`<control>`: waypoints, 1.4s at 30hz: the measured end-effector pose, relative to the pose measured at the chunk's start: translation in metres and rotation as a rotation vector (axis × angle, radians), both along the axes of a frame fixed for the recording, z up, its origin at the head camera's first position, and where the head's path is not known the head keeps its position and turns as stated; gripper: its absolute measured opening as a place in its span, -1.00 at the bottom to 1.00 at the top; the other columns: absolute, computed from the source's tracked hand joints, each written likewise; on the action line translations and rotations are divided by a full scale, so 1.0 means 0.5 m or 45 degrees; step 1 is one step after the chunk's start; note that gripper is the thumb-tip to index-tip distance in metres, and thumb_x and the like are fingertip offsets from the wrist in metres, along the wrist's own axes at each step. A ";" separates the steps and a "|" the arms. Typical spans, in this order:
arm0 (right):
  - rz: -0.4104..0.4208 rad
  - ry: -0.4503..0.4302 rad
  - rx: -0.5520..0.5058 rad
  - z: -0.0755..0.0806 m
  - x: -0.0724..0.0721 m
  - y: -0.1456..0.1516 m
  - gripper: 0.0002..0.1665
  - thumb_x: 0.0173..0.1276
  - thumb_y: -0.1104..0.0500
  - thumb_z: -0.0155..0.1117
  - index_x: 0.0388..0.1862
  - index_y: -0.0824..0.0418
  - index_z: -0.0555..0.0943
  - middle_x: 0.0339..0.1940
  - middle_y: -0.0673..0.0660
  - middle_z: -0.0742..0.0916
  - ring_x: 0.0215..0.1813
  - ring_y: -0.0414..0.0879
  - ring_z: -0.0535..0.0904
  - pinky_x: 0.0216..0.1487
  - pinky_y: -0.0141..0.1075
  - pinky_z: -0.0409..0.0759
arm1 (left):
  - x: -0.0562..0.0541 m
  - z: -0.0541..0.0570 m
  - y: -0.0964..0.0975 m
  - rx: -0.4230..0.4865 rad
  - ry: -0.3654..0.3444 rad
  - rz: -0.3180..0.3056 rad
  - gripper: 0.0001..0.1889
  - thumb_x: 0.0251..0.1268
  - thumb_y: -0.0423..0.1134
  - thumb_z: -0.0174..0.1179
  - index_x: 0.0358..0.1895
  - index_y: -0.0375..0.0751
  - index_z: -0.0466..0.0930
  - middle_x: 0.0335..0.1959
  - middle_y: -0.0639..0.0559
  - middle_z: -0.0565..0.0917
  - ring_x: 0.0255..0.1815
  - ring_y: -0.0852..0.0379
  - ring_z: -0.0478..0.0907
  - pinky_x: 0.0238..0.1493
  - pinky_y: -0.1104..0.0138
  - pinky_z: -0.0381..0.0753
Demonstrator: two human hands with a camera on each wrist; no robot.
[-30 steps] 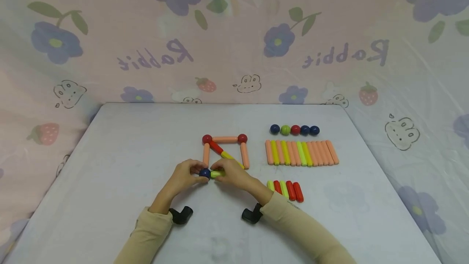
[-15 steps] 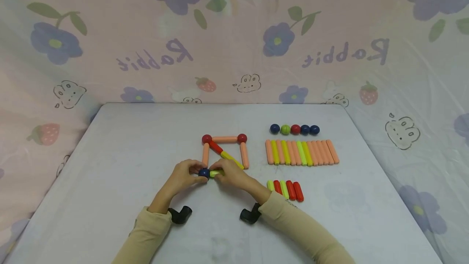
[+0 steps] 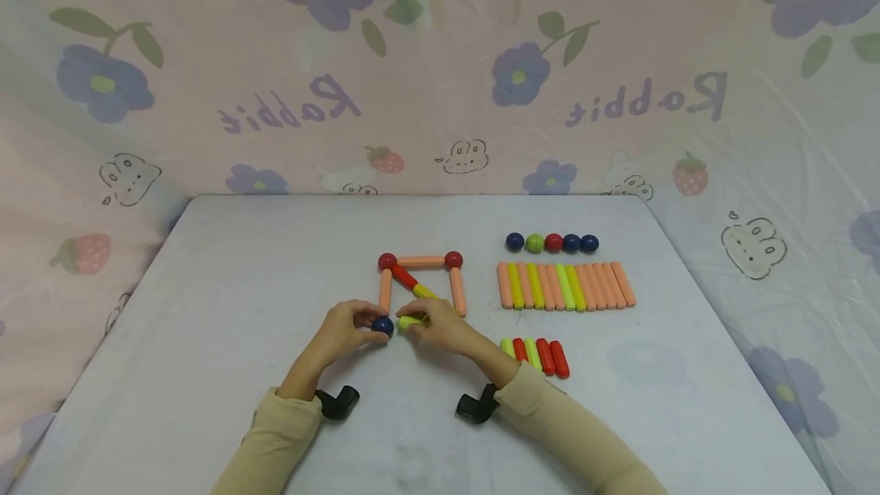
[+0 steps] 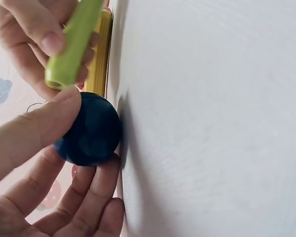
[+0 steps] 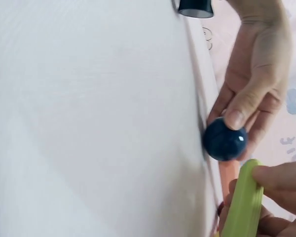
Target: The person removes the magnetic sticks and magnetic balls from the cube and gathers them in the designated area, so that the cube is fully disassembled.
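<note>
In left hand (image 3: 348,326), gripped by thumb and curled fingers spread only to its width: blue ball (image 4: 91,133), low at the table (image 3: 289,250), near the end of a pink stick (image 3: 385,290). In right hand (image 3: 440,326), pinched between thumb and fingers brought in to its thickness: green stick (image 5: 244,202), near end just beside the blue ball, yet apart. Probably best: steady the blue ball against the table, line up the green stick squarely with its middle, keep left thumb clear of the gap. Ball smooth, round, glossy; stick straight, flat-faced, seemingly plastic, with dark-spotted end.
</note>
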State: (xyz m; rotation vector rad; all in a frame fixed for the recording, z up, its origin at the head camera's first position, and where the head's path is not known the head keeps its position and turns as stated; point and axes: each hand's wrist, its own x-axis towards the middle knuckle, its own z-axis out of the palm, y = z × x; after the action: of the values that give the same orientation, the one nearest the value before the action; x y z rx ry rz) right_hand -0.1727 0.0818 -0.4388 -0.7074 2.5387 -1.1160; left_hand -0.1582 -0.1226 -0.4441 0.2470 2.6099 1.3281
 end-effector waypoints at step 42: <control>-0.466 -0.107 -0.086 0.079 0.001 0.319 -0.44 0.38 0.29 0.15 0.35 0.31 0.40 0.22 0.40 0.55 0.22 0.28 0.48 0.00 -0.24 0.62 | -0.001 0.000 -0.002 0.007 -0.015 0.008 -0.63 -0.03 -0.38 0.45 -0.07 -0.32 0.67 -0.15 -0.21 0.71 -0.13 0.00 0.65 -0.01 0.16 0.65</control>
State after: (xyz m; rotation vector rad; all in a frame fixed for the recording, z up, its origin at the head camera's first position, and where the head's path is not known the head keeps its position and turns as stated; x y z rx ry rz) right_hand -0.1721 0.2414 -0.3994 -0.2047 2.6329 -1.3165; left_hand -0.1588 -0.1236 -0.4441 0.2314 2.5995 1.3352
